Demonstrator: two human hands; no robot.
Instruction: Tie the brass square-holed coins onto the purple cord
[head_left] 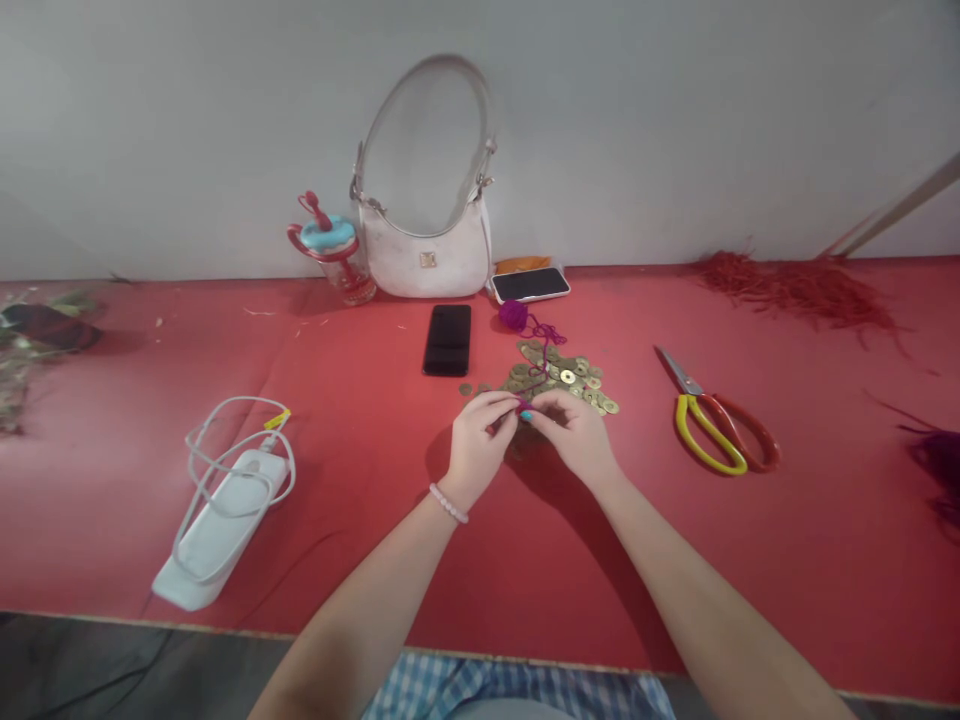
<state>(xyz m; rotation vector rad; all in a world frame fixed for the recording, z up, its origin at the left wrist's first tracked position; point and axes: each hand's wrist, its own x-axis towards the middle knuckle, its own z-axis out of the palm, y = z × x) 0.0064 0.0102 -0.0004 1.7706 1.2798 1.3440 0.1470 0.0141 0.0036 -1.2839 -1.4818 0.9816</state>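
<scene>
At the middle of the frame, your left hand [480,435] and your right hand [576,435] are brought together, and the fingertips of both are pinching a small bit of purple yarn [525,406]; whether a coin is also between them, you block from view, so I cannot tell. As I judge it, the work on the yarn is in progress and not finished: the strand goes from your fingers up across the coins [568,377], and it seems still joined to the yarn ball [513,316] in the upper middle. Most of the coins lie loose in a heap just beyond your hands, so much of them appears not yet handled. The scissors [709,420] rest at the right of the frame, not in use, with slim metal blades and looped handles, one yellow and one red. The coins are flat, round, of dull brassy metal, some showing a hole in the centre. The yarn looks soft and fuzzy, and the red table [360,560] below has a smooth, slightly shiny surface.
</scene>
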